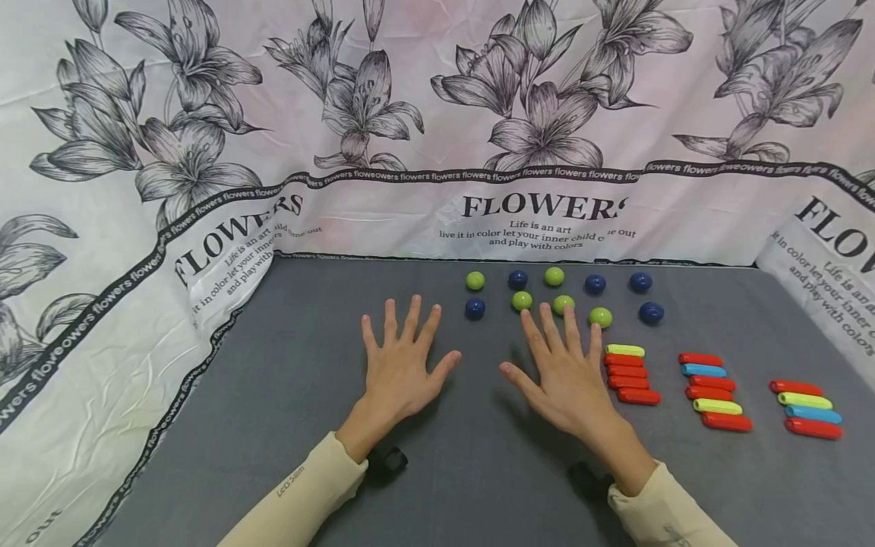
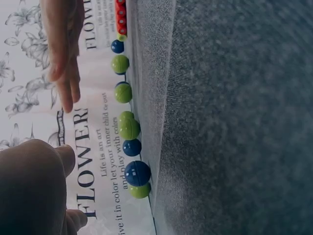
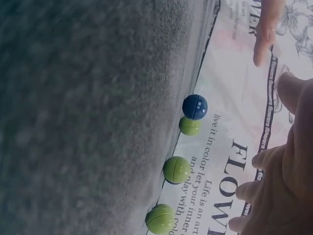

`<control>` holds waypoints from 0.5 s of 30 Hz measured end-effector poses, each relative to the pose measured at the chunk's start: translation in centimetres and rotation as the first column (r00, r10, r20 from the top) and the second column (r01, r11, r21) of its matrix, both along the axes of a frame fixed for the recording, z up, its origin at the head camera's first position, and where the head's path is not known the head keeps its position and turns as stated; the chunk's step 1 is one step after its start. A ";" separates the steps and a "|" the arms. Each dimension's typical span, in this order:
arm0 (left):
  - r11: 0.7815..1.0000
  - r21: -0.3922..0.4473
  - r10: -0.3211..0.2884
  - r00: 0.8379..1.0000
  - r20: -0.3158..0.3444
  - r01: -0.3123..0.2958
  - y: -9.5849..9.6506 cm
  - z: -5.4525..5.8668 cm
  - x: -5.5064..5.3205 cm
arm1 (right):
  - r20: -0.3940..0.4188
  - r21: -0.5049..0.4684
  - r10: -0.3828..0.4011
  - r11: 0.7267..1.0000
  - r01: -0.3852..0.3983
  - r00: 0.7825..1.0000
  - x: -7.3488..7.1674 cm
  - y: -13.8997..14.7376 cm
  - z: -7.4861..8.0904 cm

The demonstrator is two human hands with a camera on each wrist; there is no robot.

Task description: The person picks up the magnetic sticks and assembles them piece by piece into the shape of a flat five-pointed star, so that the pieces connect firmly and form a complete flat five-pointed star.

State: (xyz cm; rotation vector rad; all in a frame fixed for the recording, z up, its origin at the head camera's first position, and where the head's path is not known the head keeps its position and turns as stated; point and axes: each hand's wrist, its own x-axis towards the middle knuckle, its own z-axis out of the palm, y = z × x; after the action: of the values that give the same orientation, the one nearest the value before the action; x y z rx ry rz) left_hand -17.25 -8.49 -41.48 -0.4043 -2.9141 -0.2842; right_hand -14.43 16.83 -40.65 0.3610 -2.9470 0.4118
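Note:
In the head view my left hand (image 1: 399,368) is held over the grey table (image 1: 273,425), fingers spread and straight, holding nothing. My right hand (image 1: 567,380) is spread the same way to its right, also with nothing in it. Past the fingertips, several green balls (image 1: 475,281) and dark blue balls (image 1: 475,308) lie in two loose rows. The right fingertips overlap the nearer green balls (image 1: 600,317) in view; the right wrist view shows the hand raised above table level. Beside the right hand, a column of short red sticks (image 1: 627,372) has a yellow stick (image 1: 625,350) at its far end.
Two more columns of coloured sticks lie farther right, with red, yellow and blue pieces (image 1: 704,371) in one and a similar mix (image 1: 813,414) in the other. A white flower-printed cloth (image 1: 383,213) rises behind the table and along its sides.

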 end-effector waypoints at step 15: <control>1.000 0.027 -0.005 1.000 -0.010 0.005 -0.4 -0.2 0.0 | 0.048 -0.128 0.065 0.990 -0.058 0.997 1.0 2.8 0.2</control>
State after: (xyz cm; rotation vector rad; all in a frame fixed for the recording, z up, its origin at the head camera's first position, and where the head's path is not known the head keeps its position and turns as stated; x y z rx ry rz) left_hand -17.20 -8.87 -41.70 -0.4078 -2.8967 -0.3217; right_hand -13.39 19.62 -40.48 0.4319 -2.9464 0.6212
